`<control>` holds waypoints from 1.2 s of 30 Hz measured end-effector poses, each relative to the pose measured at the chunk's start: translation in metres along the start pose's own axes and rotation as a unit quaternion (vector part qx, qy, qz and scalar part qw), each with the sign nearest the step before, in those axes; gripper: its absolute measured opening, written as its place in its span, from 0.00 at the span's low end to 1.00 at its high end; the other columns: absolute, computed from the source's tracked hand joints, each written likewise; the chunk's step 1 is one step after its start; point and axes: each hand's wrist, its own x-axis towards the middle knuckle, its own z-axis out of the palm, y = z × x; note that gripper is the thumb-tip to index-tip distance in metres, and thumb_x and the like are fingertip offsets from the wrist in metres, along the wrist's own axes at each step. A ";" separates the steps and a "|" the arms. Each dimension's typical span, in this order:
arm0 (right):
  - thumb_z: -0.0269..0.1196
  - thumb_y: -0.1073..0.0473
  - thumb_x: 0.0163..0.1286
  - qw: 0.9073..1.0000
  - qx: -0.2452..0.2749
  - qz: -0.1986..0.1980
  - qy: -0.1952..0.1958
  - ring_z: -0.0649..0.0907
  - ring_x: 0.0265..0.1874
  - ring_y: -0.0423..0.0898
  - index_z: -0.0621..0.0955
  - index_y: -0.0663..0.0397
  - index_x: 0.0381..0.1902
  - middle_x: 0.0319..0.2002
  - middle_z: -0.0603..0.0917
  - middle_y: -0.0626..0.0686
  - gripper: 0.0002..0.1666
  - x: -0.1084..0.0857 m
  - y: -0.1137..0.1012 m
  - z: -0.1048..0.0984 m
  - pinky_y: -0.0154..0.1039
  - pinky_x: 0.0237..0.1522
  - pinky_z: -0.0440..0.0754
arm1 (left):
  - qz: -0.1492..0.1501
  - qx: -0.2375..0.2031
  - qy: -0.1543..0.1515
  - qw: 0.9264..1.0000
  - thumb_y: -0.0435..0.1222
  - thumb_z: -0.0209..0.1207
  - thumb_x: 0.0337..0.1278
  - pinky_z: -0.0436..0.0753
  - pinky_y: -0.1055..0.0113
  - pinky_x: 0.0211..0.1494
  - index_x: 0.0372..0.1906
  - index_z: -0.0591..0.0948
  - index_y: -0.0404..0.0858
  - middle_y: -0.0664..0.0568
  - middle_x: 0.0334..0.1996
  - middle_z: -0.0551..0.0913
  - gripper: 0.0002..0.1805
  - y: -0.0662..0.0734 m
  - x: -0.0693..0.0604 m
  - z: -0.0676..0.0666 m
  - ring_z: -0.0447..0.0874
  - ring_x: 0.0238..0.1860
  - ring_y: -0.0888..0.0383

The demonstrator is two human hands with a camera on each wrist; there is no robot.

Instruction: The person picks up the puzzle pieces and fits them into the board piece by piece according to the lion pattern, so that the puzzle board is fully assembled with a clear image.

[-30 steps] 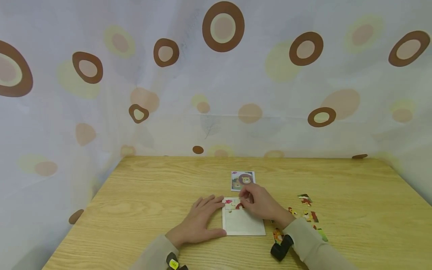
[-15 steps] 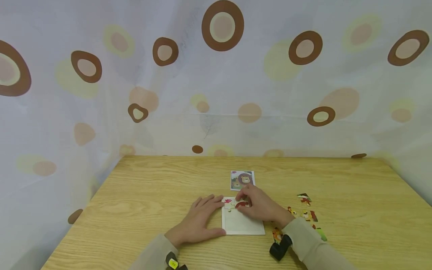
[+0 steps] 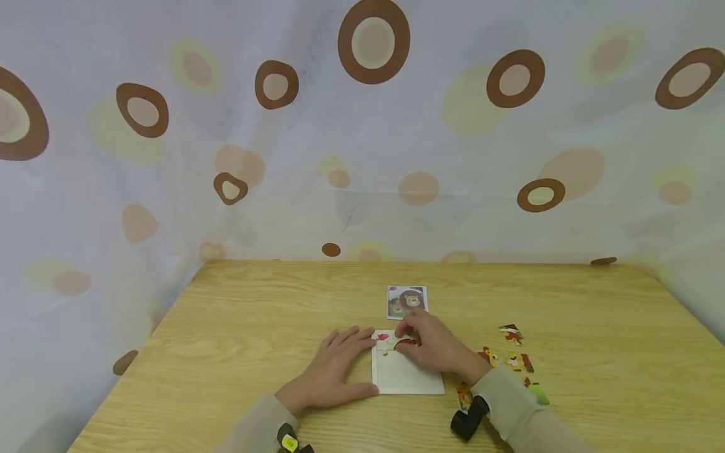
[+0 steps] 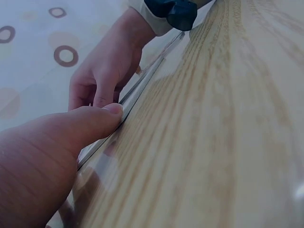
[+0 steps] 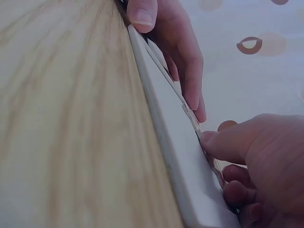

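A shallow white puzzle tray (image 3: 410, 377) lies on the table before me. In its far left corner sits a light puzzle piece (image 3: 382, 340) with a pink shape. Just right of that, my right hand (image 3: 435, 343) pinches a puzzle piece with a dark red patch (image 3: 405, 343), partly hidden by the fingers. My left hand (image 3: 334, 372) spreads along the tray's left edge, fingertips by the far corner and thumb at the near one. In the left wrist view the thumb (image 4: 97, 122) touches the tray edge. The right wrist view shows the right thumb (image 5: 216, 142) low over the tray.
Behind the tray lies a picture card (image 3: 399, 305) with a lion. Several loose pieces lie to the right, among them a green one (image 3: 537, 392) and an orange one (image 3: 464, 395) near the right wrist. A patterned curtain (image 3: 362, 138) hangs behind the table.
My right hand has shifted slightly left, and its fingers have moved on the dark red piece, which showed more fully half a second ago. The left hand keeps its place.
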 end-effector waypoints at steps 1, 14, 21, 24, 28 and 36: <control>0.68 0.63 0.60 1.000 0.000 0.002 0.002 0.71 0.25 0.35 0.81 0.54 0.34 0.32 0.76 0.48 0.05 0.000 0.000 0.000 0.29 0.29 0.73 | 0.001 0.000 0.001 1.000 0.60 0.59 0.54 0.49 0.39 0.74 0.69 0.68 0.44 0.52 0.73 0.61 0.41 0.000 0.000 0.000 0.54 0.74 0.46; 0.69 0.62 0.61 1.000 -0.001 0.020 0.017 0.69 0.23 0.35 0.84 0.51 0.34 0.32 0.76 0.47 0.04 0.000 0.000 0.003 0.29 0.27 0.71 | -0.008 -0.012 -0.007 1.000 0.58 0.61 0.53 0.47 0.40 0.74 0.69 0.67 0.44 0.52 0.74 0.61 0.41 0.003 0.000 -0.005 0.52 0.75 0.46; 0.68 0.61 0.62 1.000 0.008 0.009 0.026 0.69 0.22 0.34 0.82 0.51 0.38 0.34 0.75 0.47 0.07 -0.004 0.005 0.004 0.29 0.26 0.72 | -0.009 -0.012 -0.010 1.000 0.59 0.60 0.54 0.47 0.40 0.74 0.69 0.67 0.44 0.53 0.74 0.60 0.41 0.003 0.001 -0.003 0.52 0.75 0.46; 0.67 0.61 0.63 0.999 0.028 0.008 0.031 0.69 0.21 0.33 0.81 0.54 0.42 0.33 0.76 0.47 0.10 -0.006 0.008 0.001 0.29 0.24 0.71 | -0.010 -0.008 -0.008 1.000 0.59 0.60 0.53 0.47 0.41 0.75 0.69 0.67 0.44 0.53 0.74 0.60 0.41 0.003 0.001 -0.002 0.52 0.75 0.47; 0.66 0.64 0.63 0.998 0.052 0.009 0.038 0.69 0.20 0.33 0.80 0.56 0.44 0.33 0.78 0.48 0.12 -0.009 0.012 -0.006 0.29 0.24 0.72 | -0.012 -0.009 -0.008 1.000 0.60 0.60 0.53 0.47 0.41 0.75 0.69 0.67 0.44 0.54 0.74 0.60 0.41 0.002 0.002 -0.002 0.52 0.75 0.47; 0.63 0.69 0.63 0.997 0.042 -0.014 0.061 0.72 0.23 0.33 0.80 0.60 0.41 0.33 0.80 0.48 0.08 -0.017 0.026 -0.029 0.30 0.24 0.74 | -0.013 -0.012 -0.009 1.000 0.59 0.60 0.53 0.47 0.41 0.75 0.69 0.68 0.43 0.53 0.74 0.60 0.41 0.003 0.002 -0.002 0.52 0.75 0.47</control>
